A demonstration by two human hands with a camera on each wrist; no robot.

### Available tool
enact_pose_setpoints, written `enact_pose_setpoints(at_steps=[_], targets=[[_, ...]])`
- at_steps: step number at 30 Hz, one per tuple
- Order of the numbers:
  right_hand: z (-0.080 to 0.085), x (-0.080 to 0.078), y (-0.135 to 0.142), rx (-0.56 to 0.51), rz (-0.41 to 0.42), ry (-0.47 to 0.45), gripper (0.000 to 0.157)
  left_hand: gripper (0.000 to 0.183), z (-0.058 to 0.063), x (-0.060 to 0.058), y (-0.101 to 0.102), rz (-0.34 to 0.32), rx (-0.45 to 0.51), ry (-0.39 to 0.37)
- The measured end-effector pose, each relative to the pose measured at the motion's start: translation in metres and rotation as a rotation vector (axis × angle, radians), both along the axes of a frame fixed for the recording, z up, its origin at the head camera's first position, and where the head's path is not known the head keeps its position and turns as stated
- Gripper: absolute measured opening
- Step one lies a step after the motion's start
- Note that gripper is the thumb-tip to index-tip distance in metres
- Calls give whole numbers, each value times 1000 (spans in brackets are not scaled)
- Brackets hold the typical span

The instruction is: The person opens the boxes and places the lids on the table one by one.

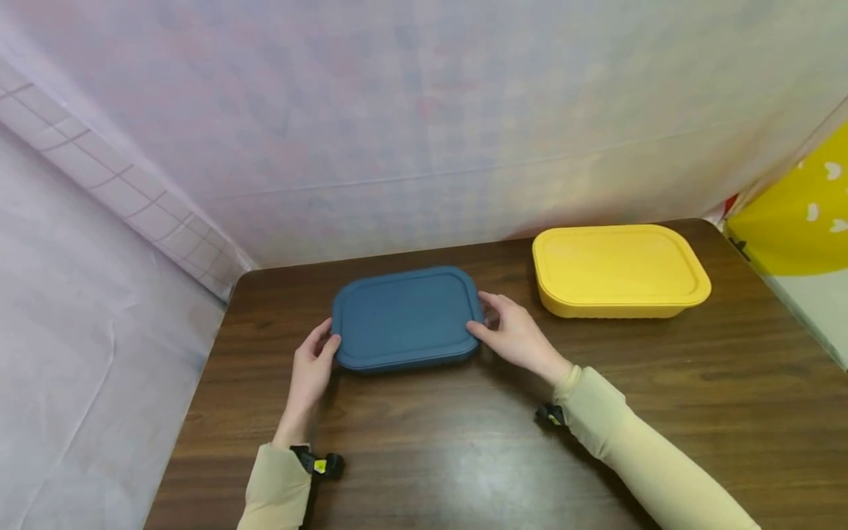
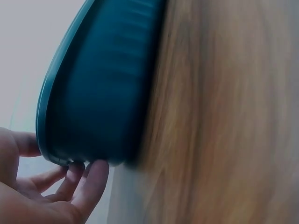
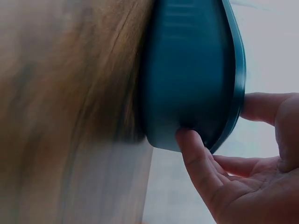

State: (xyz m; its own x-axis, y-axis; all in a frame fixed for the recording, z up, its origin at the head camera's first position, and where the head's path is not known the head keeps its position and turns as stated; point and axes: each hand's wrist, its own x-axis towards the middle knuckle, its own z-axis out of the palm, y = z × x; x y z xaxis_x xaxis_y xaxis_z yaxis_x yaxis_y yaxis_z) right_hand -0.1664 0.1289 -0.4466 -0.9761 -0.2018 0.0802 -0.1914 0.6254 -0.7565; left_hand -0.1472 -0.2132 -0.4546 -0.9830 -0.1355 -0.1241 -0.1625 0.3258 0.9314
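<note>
From the head view, I'm seeing 2 hands holding a blue lidded box (image 1: 405,316) between them, towards the back edge of the brown worktop (image 1: 424,442) and nearer its back-left corner than its back-right one. The left hand (image 1: 311,372) is pinching the box's left end by its near corner, and the right hand (image 1: 520,338) is pinching the right end, its thumb lying on the rim. A yellow lidded box (image 1: 619,269) is sitting apart, close to the back-right corner, and a pale cloth (image 1: 424,110) is hanging behind the back edge.

In the left wrist view, the thumb is pressing the rim while the fingers are bracing against the end wall below it. The base is blurring into shadow, so I'm not able to tell whether it is touching the worktop.

In the right wrist view, the other thumb and fingers are mirroring that pinch. I'm judging the box to be stiff, fairly light and a bit slick, hardly fragile; with its contents hidden, I'm favouring a hold under the rim at both short ends, the wall taking the load rather than the lid
</note>
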Motion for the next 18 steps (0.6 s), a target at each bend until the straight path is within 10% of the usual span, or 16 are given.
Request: enact_pose_setpoints(at_steps=[18], targets=[[8,39,45,25,-43,-31,62,47,-2,17,42,-43,101,-12]])
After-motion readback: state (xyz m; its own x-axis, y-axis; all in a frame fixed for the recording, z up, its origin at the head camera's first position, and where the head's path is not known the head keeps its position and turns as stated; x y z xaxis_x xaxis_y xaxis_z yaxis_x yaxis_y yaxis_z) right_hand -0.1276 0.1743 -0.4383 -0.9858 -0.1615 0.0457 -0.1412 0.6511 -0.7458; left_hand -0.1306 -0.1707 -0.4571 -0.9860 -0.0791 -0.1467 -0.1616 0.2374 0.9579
